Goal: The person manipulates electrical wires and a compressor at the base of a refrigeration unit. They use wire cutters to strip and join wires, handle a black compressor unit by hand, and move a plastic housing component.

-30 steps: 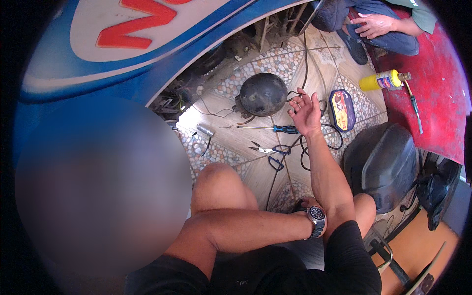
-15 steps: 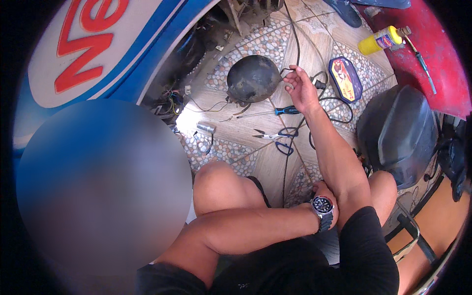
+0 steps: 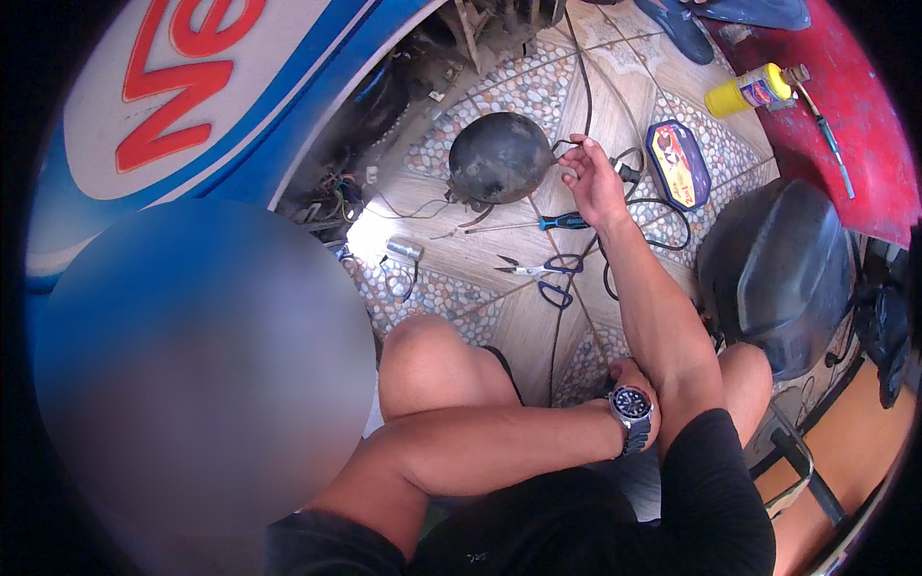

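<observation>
My right hand (image 3: 588, 178) reaches beside a black, worn metal dome (image 3: 497, 156), its fingertips pinched on a thin bent black tube at the dome's right. Below lie a blue-handled screwdriver (image 3: 563, 221), scissors (image 3: 555, 293) with dark loop handles and a silver cylinder (image 3: 404, 249) beside a bright light. Black cables loop around my right wrist's surroundings. My left hand (image 3: 643, 389), wearing a wristwatch (image 3: 631, 404), is tucked under my right forearm; its fingers are mostly hidden.
A blue panel (image 3: 86, 221) curves on the left, above a blurred area. Rightward are a dark oval tin (image 3: 678, 165), yellow gas canister (image 3: 735, 94) with torch, large black plastic housing (image 3: 768, 278) and red surface (image 3: 864, 96). A co-worker's foot (image 3: 687, 34) shows at top right.
The view has shifted, so the co-worker's hand has left the picture. My right hand has moved slightly toward the tube beside the dome; my left arm stays crossed beneath it.
</observation>
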Demonstrator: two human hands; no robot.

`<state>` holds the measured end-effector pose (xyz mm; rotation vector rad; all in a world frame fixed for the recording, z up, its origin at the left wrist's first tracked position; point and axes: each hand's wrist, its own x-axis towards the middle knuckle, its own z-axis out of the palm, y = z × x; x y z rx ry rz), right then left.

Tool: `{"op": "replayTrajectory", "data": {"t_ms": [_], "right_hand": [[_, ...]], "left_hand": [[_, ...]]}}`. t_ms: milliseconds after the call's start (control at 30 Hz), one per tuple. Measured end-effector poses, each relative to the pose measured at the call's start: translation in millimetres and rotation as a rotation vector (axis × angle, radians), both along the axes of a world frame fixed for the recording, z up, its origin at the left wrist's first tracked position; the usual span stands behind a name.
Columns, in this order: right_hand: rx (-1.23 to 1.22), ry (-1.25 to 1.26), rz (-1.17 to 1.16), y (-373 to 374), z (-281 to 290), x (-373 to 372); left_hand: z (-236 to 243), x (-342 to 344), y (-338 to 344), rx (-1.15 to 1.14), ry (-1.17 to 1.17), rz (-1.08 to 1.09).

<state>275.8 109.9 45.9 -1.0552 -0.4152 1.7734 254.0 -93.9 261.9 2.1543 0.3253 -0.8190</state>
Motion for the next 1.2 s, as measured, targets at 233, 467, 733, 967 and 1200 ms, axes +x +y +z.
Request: {"op": "replayTrajectory", "data": {"t_ms": [233,467,733,967,1200], "right_hand": [[-0.031,0.101,0.027,-3,11,-1],[-0.029,-0.014,0.009,-1,5,-1],[-0.021,-0.051,-0.007,2,3,-4],[-0.001,-0.067,0.0,2,-1,-1],[-0.008,-0.018,0.023,0,6,-2]], "left_hand": [[1,1,-6,0.037,0.048,0.048],[-15,0,-14,0.035,-0.026,0.064],[1,-3,2,-0.025,0.02,0.025],[3,-9,2,-0.001,-0.024,0.088],[0,-1,-3,0.011,0.04,0.057]]}}
